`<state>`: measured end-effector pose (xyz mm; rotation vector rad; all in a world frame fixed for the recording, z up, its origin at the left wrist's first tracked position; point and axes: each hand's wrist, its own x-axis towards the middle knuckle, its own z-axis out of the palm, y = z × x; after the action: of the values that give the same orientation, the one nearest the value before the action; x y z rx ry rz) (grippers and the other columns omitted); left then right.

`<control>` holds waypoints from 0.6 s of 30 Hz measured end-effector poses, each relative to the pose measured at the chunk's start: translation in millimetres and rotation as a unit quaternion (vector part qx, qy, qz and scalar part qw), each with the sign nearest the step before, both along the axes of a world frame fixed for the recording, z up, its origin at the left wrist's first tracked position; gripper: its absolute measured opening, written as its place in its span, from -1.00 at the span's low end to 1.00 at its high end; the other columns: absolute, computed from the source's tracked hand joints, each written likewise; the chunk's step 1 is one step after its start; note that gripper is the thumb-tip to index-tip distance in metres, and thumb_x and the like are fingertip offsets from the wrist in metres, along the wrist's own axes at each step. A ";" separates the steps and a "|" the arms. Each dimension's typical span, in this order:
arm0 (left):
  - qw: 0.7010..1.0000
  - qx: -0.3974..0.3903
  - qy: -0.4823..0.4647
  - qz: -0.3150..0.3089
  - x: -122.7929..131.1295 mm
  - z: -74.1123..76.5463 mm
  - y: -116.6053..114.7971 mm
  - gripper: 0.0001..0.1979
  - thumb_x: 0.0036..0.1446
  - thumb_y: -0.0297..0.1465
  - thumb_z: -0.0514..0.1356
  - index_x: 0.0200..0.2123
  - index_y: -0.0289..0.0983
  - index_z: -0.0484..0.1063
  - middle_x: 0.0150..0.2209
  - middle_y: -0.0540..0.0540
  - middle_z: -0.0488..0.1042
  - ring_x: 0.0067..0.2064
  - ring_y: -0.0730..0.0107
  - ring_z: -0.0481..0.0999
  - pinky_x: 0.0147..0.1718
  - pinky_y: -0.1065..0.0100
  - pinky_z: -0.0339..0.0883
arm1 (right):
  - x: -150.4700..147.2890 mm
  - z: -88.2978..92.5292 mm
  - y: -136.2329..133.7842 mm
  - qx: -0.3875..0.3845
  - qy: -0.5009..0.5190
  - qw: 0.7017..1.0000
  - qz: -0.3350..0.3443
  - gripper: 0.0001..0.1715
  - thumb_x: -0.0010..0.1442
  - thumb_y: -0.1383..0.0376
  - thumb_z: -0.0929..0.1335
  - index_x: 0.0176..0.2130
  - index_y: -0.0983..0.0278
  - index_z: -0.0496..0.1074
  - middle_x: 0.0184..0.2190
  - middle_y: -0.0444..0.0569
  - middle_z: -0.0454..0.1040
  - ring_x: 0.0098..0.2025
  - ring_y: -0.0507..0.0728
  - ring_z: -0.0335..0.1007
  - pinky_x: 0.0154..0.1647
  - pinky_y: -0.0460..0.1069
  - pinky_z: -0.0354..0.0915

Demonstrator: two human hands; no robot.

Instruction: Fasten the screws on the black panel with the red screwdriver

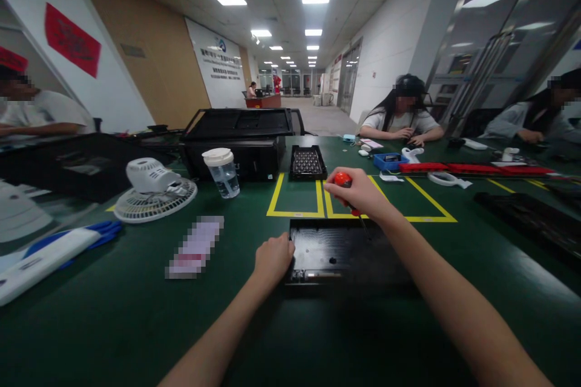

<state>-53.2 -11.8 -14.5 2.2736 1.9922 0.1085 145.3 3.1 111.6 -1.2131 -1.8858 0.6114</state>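
A flat black plastic panel [338, 251] lies on the green table [136, 326] straight in front of me. My left hand [273, 257] is curled shut against the panel's left edge, steadying it. My right hand [358, 191] grips a red-handled screwdriver [344, 181] upright, its thin shaft pointing down onto the panel's far right part. Behind it, yellow tape [295, 213] marks two rectangles on the table.
A black tray of small parts [307, 162] and a black case [240, 139] sit beyond the tape. A plastic cup [222, 172] and white desk fan [152, 190] stand left. Blue bin [389, 161], red strips [472, 167] and other people working are at right.
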 end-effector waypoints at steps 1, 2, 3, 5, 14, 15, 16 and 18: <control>1.000 0.004 -0.001 0.001 0.3 -0.8 0.5 -0.64 0.20 -0.26 -0.14 -0.21 -0.27 0.38 -0.29 -0.23 0.51 -0.23 0.16 0.51 -0.30 0.25 0.31 | 5.8 1.1 -3.6 0.006 0.044 0.999 0.001 -0.77 0.04 0.19 0.31 -0.41 0.34 0.33 -0.67 -0.20 0.23 -0.68 -0.07 0.16 -0.67 -0.17 0.13; 1.000 0.007 -0.002 0.002 0.7 -1.3 0.7 -0.64 0.20 -0.26 -0.14 -0.21 -0.27 0.38 -0.29 -0.23 0.51 -0.23 0.15 0.51 -0.30 0.25 0.31 | 10.9 1.9 -7.0 0.013 0.084 0.996 0.000 -0.78 0.04 0.20 0.31 -0.43 0.33 0.32 -0.69 -0.22 0.22 -0.70 -0.08 0.14 -0.68 -0.17 0.11; 1.000 0.007 -0.003 0.004 1.1 -1.5 0.8 -0.64 0.20 -0.26 -0.14 -0.21 -0.27 0.38 -0.29 -0.23 0.51 -0.23 0.15 0.51 -0.30 0.25 0.31 | 15.4 2.3 -10.1 0.020 0.121 0.993 -0.002 -0.79 0.04 0.21 0.32 -0.43 0.32 0.30 -0.70 -0.23 0.21 -0.71 -0.08 0.13 -0.69 -0.17 0.10; 1.000 0.005 -0.006 0.008 2.0 -0.8 0.4 -0.64 0.21 -0.26 -0.15 -0.20 -0.26 0.38 -0.28 -0.23 0.51 -0.23 0.16 0.51 -0.30 0.26 0.30 | 22.2 2.4 -16.0 0.032 0.194 0.980 -0.004 -0.81 0.03 0.23 0.34 -0.44 0.31 0.28 -0.71 -0.24 0.21 -0.71 -0.08 0.13 -0.70 -0.17 0.09; 0.999 0.017 0.005 0.033 4.3 -0.8 2.2 -0.66 0.20 -0.27 -0.10 -0.10 -0.26 0.36 -0.31 -0.21 0.51 -0.27 0.16 0.51 -0.34 0.28 0.30 | 31.1 -12.6 -25.9 0.052 0.398 0.916 0.020 -0.84 0.04 0.35 0.34 -0.48 0.28 0.23 -0.69 -0.24 0.24 -0.72 -0.07 0.13 -0.71 -0.15 0.11; 0.999 0.036 0.006 0.036 4.1 -0.3 2.1 -0.65 0.19 -0.27 -0.09 -0.06 -0.26 0.32 -0.31 -0.21 0.51 -0.27 0.17 0.51 -0.34 0.28 0.29 | 31.1 -14.7 -25.2 0.046 0.409 0.911 0.023 -0.84 0.04 0.36 0.34 -0.48 0.28 0.23 -0.70 -0.25 0.23 -0.73 -0.07 0.12 -0.72 -0.15 0.10; 0.997 0.064 0.005 0.032 4.0 0.8 1.7 -0.63 0.19 -0.26 -0.07 -0.01 -0.28 0.28 -0.30 -0.21 0.50 -0.27 0.18 0.50 -0.33 0.28 0.28 | 30.8 -16.6 -24.4 0.040 0.417 0.907 0.027 -0.84 0.04 0.36 0.34 -0.48 0.28 0.23 -0.70 -0.25 0.23 -0.73 -0.07 0.12 -0.72 -0.15 0.10; 0.990 0.142 -0.008 -0.002 4.8 3.9 -0.1 -0.58 0.18 -0.27 -0.03 0.06 -0.32 0.21 -0.23 -0.22 0.48 -0.22 0.21 0.46 -0.28 0.28 0.26 | 29.9 -20.2 -22.8 0.027 0.427 0.903 0.031 -0.85 0.04 0.37 0.34 -0.48 0.28 0.24 -0.70 -0.25 0.24 -0.73 -0.07 0.12 -0.72 -0.15 0.10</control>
<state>-48.4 -11.9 -10.6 2.4309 2.0802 0.4343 175.2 -19.7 91.3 -0.6631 -1.1756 0.9313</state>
